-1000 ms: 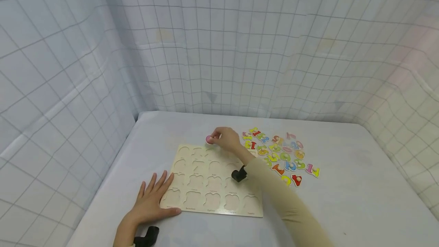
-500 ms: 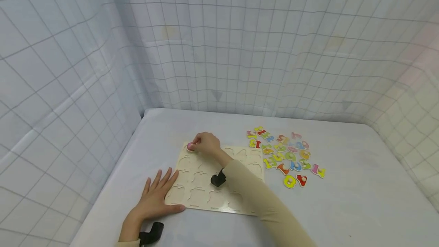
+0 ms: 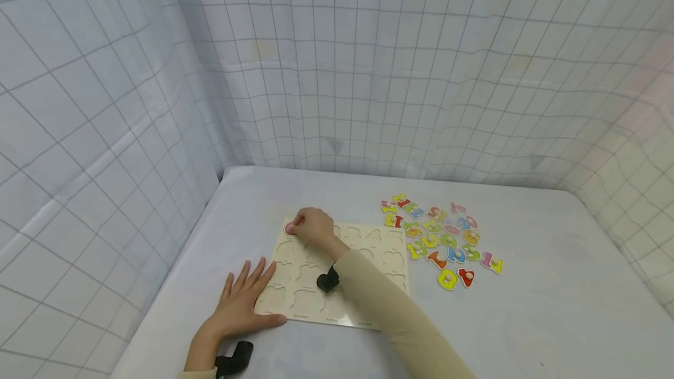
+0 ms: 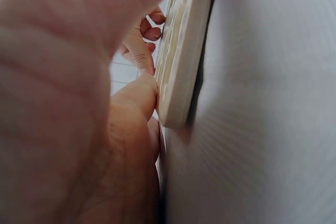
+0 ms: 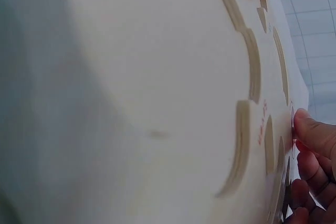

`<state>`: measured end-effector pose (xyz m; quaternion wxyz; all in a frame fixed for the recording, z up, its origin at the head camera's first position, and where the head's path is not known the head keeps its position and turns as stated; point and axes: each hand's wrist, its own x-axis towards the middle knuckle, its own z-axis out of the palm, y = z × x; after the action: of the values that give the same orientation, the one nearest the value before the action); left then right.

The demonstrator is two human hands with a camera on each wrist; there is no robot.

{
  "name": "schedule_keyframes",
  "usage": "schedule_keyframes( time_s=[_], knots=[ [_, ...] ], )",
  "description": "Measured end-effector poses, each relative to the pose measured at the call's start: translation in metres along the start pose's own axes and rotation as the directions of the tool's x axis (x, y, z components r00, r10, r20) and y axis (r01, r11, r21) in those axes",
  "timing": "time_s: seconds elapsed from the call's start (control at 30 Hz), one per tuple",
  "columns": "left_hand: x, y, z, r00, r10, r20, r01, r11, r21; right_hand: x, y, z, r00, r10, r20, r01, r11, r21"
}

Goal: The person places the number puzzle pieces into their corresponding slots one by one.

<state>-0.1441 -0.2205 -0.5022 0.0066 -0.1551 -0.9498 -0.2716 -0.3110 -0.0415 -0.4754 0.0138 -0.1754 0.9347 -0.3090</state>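
My left hand (image 3: 239, 306) lies flat with its fingers spread at the left edge of a pale wooden puzzle board (image 3: 308, 297), thumb along the near edge. The board's thick side (image 4: 181, 72) shows close up beside that hand in the left wrist view. At the board's far left corner, my right hand (image 3: 316, 228) pinches a round pink puzzle piece (image 3: 289, 228), which sits over the corner recess. In the right wrist view, bent fingers (image 5: 315, 135) show low over the board's cut-out recesses, and most of the piece is hidden there.
To the right of the board lies a loose spread of coloured number pieces, among them a yellow zero (image 3: 447, 279) and a red four (image 3: 466, 276). White cloth (image 3: 553, 285) covers the table. Grid-patterned curtains (image 3: 400, 75) stand behind and on both sides.
The right hand has carried the pink piece left from beyond the board's far edge to its far left corner, then lowered it slightly. The left hand stays on the board's edge. The head view shifted slightly.
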Motion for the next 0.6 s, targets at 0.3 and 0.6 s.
schedule_keyframes(
  time_s=[0.3, 0.6],
  knots=[
    [0.0007, 0.0092, -0.005, 0.997, -0.046, 0.056, 0.045, 0.999, 0.005, -0.0003, 0.0018, 0.0021, 0.999, 0.029, 0.03, -0.028, 0.999, -0.029],
    [0.0024, 0.001, -0.0004, 1.0, 0.013, -0.016, -0.013, 1.0, -0.012, 0.0028, 0.0016, 0.003, 0.998, 0.034, 0.048, -0.033, 0.999, -0.028]
  ],
)
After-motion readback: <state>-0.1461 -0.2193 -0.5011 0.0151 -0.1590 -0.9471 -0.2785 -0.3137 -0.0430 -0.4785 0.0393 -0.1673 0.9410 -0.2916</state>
